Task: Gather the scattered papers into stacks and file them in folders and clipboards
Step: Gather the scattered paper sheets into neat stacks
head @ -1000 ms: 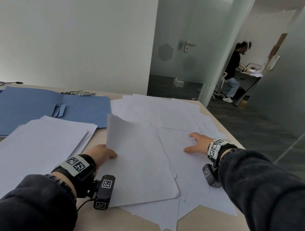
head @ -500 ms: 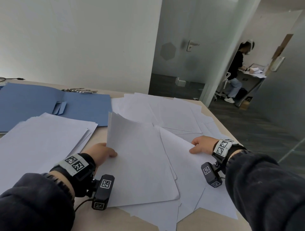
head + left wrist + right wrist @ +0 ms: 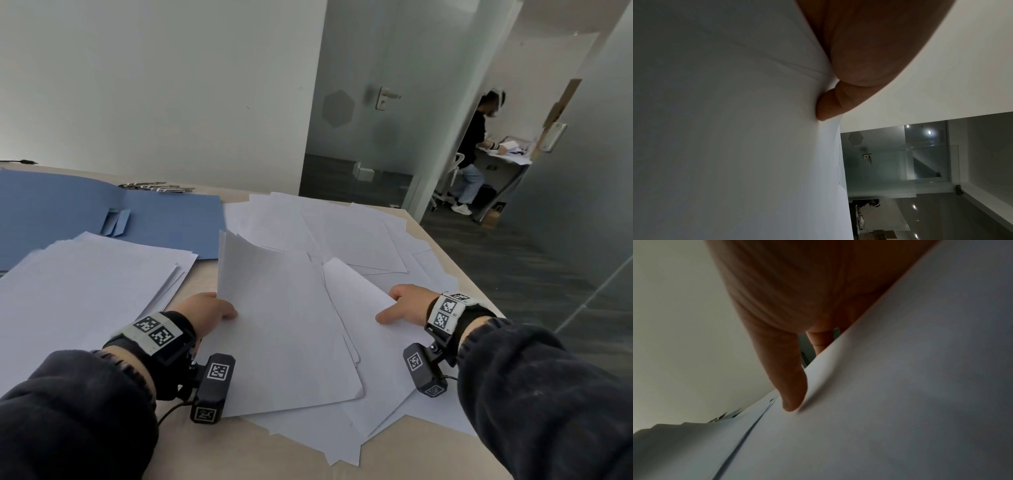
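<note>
White sheets (image 3: 346, 233) lie scattered over the right half of the table. My left hand (image 3: 209, 310) pinches the left edge of a small stack of sheets (image 3: 281, 329), thumb on top; the far end of the stack curls upward. In the left wrist view the thumb (image 3: 828, 105) presses on that paper (image 3: 735, 146). My right hand (image 3: 406, 305) pinches the right edge of another sheet (image 3: 356, 301) that overlaps the stack, thumb (image 3: 791, 386) on top and fingers beneath. A neat pile of paper (image 3: 85, 284) lies at the left. An open blue folder (image 3: 102, 209) lies behind it.
Metal clips (image 3: 154, 186) lie behind the folder near the wall. The table's right edge (image 3: 462, 274) runs diagonally beside the scattered sheets. Beyond a glass door (image 3: 376, 102), another person (image 3: 474, 150) works at a desk in the far room.
My right hand slid back toward me from lying flat on the papers and took hold of a sheet's edge, lifting it over the stack. The left hand kept its hold.
</note>
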A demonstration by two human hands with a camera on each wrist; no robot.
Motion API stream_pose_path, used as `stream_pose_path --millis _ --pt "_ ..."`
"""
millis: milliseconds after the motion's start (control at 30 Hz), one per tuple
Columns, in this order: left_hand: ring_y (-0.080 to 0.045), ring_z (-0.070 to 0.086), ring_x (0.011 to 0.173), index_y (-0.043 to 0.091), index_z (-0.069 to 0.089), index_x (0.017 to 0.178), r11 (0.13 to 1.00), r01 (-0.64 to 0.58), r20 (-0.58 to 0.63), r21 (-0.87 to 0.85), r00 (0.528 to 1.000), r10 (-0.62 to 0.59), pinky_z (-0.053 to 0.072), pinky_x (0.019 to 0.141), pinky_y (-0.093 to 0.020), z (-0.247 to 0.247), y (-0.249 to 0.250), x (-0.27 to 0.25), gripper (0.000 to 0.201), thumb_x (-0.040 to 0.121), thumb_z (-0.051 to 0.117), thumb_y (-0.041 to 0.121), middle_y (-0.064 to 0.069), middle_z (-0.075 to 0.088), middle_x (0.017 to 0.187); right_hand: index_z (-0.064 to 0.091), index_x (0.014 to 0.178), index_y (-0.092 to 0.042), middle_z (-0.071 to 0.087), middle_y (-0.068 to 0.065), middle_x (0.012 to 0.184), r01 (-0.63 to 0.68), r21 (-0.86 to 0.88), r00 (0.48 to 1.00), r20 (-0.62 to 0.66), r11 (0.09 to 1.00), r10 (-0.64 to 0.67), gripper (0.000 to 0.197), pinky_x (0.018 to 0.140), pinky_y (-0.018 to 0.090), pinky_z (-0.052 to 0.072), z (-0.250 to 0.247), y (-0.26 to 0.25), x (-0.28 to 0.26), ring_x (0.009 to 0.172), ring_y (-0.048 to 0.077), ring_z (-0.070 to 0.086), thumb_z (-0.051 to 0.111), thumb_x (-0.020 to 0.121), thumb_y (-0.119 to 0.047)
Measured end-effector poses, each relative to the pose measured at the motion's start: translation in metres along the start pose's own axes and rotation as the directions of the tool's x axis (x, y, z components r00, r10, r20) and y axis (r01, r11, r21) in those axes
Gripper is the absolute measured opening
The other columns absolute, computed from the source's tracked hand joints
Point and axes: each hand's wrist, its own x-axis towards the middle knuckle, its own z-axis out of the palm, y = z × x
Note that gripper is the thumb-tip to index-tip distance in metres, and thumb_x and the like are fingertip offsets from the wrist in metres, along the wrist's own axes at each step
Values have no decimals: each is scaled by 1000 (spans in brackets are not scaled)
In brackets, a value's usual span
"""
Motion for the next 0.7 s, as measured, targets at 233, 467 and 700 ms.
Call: stream_pose_path --millis 233,467,700 --pt "-51 67 92 -1 66 92 1000 -6 10 -12 1000 6 52 90 -63 1 1 -3 13 83 59 -6 -30 70 98 71 104 -5 75 16 104 -23 244 990 141 969 -12 34 90 42 58 5 -5 -9 95 36 72 78 83 -32" --pt "-48 68 92 -1 66 92 1000 -9 5 19 1000 9 53 91 -61 1 1 -1 10 83 61 -2 -28 70 97 74 105 -10 75 17 107 -1 426 981 176 905 -82 17 97 51 54 17 2 -15 104 41 70 68 90 -5" --pt "-45 68 95 2 67 90 996 -21 -5 84 1000 22 52 94 -57 -2 0 1 9 83 62 2 -26 71 101 67 120 -10 68 11 124 -41 459 981 -151 888 123 35 104 43 50 -18 56 -5 103 22 63 71 85 -14"
